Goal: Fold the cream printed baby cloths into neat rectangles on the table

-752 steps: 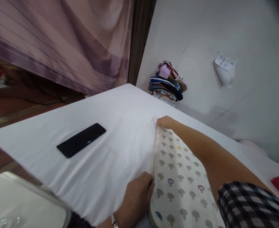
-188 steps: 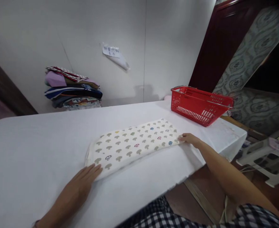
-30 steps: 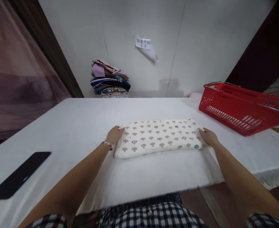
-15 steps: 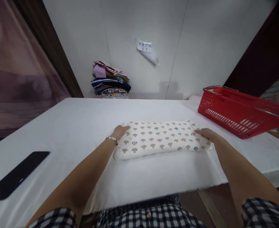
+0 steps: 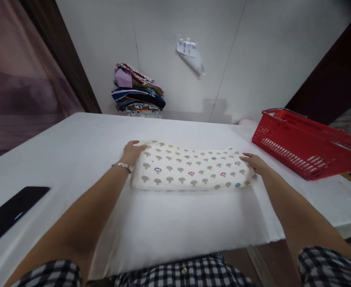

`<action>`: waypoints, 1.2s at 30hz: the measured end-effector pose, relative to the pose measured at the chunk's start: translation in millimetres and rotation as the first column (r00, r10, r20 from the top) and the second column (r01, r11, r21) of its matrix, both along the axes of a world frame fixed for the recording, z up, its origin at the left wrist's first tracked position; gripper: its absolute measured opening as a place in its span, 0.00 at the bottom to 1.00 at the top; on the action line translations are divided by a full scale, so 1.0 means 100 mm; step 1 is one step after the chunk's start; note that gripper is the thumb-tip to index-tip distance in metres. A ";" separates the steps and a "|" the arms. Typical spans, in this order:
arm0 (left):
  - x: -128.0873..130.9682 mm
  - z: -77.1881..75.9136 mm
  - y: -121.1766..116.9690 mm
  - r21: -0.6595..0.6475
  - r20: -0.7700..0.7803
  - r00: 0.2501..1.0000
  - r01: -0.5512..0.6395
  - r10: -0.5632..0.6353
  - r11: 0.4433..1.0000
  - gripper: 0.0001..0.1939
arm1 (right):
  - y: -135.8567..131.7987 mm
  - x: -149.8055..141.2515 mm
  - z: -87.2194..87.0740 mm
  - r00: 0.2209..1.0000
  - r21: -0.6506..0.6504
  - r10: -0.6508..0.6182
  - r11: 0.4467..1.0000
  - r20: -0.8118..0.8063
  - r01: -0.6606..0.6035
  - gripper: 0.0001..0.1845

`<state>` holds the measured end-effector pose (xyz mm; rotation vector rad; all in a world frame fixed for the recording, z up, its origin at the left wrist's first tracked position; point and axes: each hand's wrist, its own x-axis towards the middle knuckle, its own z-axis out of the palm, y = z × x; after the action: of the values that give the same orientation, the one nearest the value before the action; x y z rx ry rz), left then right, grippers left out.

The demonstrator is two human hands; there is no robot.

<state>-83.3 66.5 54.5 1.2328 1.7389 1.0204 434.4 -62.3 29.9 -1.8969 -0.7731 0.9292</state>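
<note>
A long folded cloth point(image 5: 190, 167), off-white with grey and a few coloured mushrooms, stretches across the table in front of me. My left hand point(image 5: 132, 154) is closed on its left end, thumb over the top and the other fingers hidden beneath or behind. At the right end, my right hand point(image 5: 255, 162) grips the edge the same way. The ends are raised a little and the middle sags, with the left end higher than the right. Whether the middle touches the table I cannot tell.
A white-covered table point(image 5: 190, 227) lies under the cloth. A red basket point(image 5: 310, 143) with metal handles stands at the right. Toward the left front lies a black phone-like slab point(image 5: 12, 211). Behind the far edge is a stack of folded clothes point(image 5: 139, 91) by the wall.
Over the last second, my left hand has lifted the cloth's left end and shifted left. The cloth bows in the middle now. My right hand keeps hold of its end.
</note>
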 end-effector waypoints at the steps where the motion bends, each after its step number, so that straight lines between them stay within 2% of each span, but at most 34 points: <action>1: -0.09 0.04 0.06 0.001 -0.011 1.000 -0.013 0.013 1.000 0.26 | 0.09 -0.09 -0.02 1.000 0.022 0.003 1.000 -0.016 -0.002 0.35; 3: -0.26 0.07 0.17 -0.029 -0.082 0.996 -0.022 0.020 0.999 0.25 | 0.29 -0.27 -0.07 1.000 0.041 -0.006 0.999 0.007 0.005 0.35; 6: -0.44 0.01 0.25 -0.129 -0.189 0.982 -0.009 -0.015 0.992 0.23 | 0.51 -0.46 -0.15 0.982 -0.030 -0.009 0.999 0.189 0.015 0.33; 8: -0.50 -0.04 0.24 -0.177 -0.216 0.975 0.006 -0.045 0.984 0.24 | 0.56 -0.48 -0.18 0.965 -0.098 0.030 0.995 0.261 -0.004 0.30; 9: -0.52 -0.07 0.22 -0.182 -0.214 0.976 0.006 -0.046 0.983 0.26 | 0.54 -0.46 -0.19 0.968 -0.121 0.067 0.992 0.243 -0.038 0.28; 12: -0.53 -0.10 0.07 -0.086 -0.340 0.938 0.042 -0.069 0.995 0.29 | 0.39 -0.34 -0.16 0.971 -0.180 0.198 0.968 0.135 -0.173 0.26; 14: -0.49 -0.12 -0.14 0.072 -0.512 0.853 0.160 -0.101 0.984 0.27 | 0.23 -0.27 -0.13 0.956 -0.247 0.257 0.944 0.140 -0.218 0.29; 15: -0.45 -0.14 -0.27 0.143 -0.593 0.795 0.260 -0.128 0.955 0.26 | 0.15 -0.25 -0.12 0.950 -0.276 0.272 0.935 0.155 -0.223 0.31; 17: -0.31 -0.19 -0.56 0.203 -0.695 0.681 0.493 -0.231 0.846 0.25 | 0.00 -0.26 -0.12 0.945 -0.300 0.283 0.927 0.165 -0.225 0.37; 19: -0.14 -0.27 -0.82 0.167 -0.773 0.515 0.728 -0.370 0.665 0.25 | -0.10 -0.32 -0.12 0.951 -0.286 0.256 0.937 0.174 -0.200 0.41; 21: 0.04 -0.35 -1.00 0.113 -0.827 0.369 0.848 -0.425 0.517 0.26 | -0.16 -0.41 -0.13 0.957 -0.255 0.212 0.954 0.200 -0.158 0.41; 22: 0.12 -0.38 -1.06 0.095 -0.842 0.328 0.872 -0.428 0.480 0.26 | -0.18 -0.45 -0.14 0.958 -0.236 0.185 0.963 0.217 -0.133 0.41; 24: 0.23 -0.43 -1.09 0.074 -0.854 0.302 0.877 -0.424 0.475 0.28 | -0.20 -0.50 -0.16 0.961 -0.188 0.139 0.978 0.241 -0.094 0.40; 28: 0.31 -0.49 -1.07 0.014 -0.853 0.293 0.840 -0.432 0.542 0.33 | -0.26 -0.49 -0.21 0.960 -0.131 0.089 0.990 0.264 -0.056 0.36; 31: 0.29 -0.54 -1.10 0.001 -0.854 0.280 0.843 -0.438 0.538 0.33 | -0.32 -0.45 -0.29 0.950 -0.103 0.081 0.993 0.302 -0.052 0.37; 34: 0.24 -0.57 -1.15 0.024 -0.850 0.292 0.853 -0.439 0.521 0.33 | -0.36 -0.43 -0.35 0.903 -0.097 0.128 0.991 0.410 -0.096 0.36; 36: 0.21 -0.56 -1.17 0.027 -0.840 0.293 0.863 -0.457 0.504 0.31 | -0.39 -0.43 -0.35 0.825 -0.164 0.196 0.978 0.530 -0.127 0.34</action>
<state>-62.7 -50.9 -1.3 2.7791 1.1121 0.3433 391.3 -101.3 -4.9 -2.2669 -1.2543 0.5329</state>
